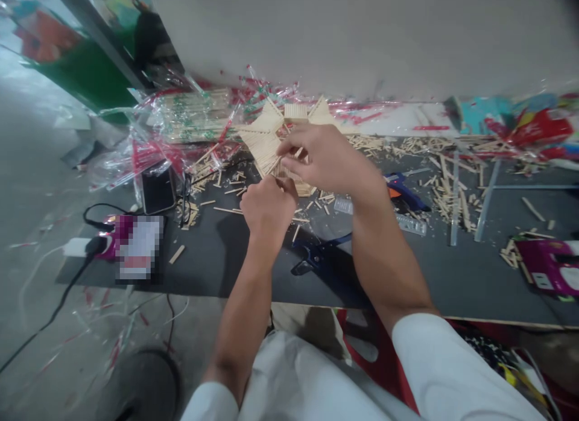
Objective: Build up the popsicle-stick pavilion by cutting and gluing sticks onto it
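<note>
A model built of thin wooden sticks (265,142), with pointed, fan-like panels, stands at the middle of the table. My left hand (268,205) is closed at the model's near lower edge, its fingertips tucked against it and mostly hidden. Over the front of the model, my right hand (321,158) curls with thumb and forefinger close together at the panel. Whatever is between those fingertips is too small to make out. Behind my right forearm lies a blue glue gun (407,193). Dark blue pliers or cutters (312,258) rest in front of the model.
Loose stick offcuts (452,195) litter the grey table (203,264). Clear glue sticks (455,204) lie at right, a clear ruler (411,225) near my forearm. At left are a phone (157,189), a purple power strip (111,237) with cables, and bagged sticks (194,110).
</note>
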The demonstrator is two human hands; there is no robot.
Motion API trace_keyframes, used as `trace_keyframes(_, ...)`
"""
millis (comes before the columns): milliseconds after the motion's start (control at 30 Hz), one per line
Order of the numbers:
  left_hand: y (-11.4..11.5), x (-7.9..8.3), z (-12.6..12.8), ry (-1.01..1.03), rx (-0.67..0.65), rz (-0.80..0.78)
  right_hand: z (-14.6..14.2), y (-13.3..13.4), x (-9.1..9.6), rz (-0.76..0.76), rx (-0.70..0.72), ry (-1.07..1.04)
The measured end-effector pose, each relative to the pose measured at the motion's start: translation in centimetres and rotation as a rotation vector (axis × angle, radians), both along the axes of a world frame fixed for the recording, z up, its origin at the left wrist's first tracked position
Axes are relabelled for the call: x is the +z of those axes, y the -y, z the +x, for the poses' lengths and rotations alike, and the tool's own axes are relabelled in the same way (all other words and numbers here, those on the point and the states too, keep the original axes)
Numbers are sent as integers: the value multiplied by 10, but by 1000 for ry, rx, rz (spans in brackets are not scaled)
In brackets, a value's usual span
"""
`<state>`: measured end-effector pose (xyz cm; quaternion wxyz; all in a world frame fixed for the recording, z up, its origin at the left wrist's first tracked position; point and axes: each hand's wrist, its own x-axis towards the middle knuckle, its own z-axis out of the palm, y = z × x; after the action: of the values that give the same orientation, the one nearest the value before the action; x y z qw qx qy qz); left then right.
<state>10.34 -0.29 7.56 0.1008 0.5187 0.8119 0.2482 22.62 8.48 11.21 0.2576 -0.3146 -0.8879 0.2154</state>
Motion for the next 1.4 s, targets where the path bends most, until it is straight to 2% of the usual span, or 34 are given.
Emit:
trace_keyframes(100,4,-4,-4,4,-41,101,8,8,2,-21,-48,-58)
trace_keyframes(200,14,-7,-10,-43,-97,110,15,20,1,-25,-65,-110)
trace_keyframes(333,30,-15,-21,-168,-236,135,23,44,-10,-43,-30,-154)
trace_keyframes(433,35,-29,-31,-258,-386,249,31,65,-32,-103,-15,-192)
trace_keyframes(533,33,-45,-38,-315,-592,367,36,80,-62,-215,-43,-278)
trace_keyframes(633,28,-53,-42,-363,-794,435,35,85,-91,-335,-106,-451)
trace_keyframes(733,23,-56,-44,-372,-909,422,29,84,-110,-476,-122,-593)
trace_keyframes(833,20,-57,-46,-335,-919,328,24,83,-116,-528,-124,-651)
trace_keyframes(1000,20,-60,-44,-321,-856,72,20,87,-116,-383,-190,-579)
trace_keyframes(1100,20,-57,-41,-317,-851,-48,20,88,-116,-347,-225,-551)
trace_keyframes(1400,21,-51,-38,-272,-870,-170,23,88,-115,-322,-247,-510)
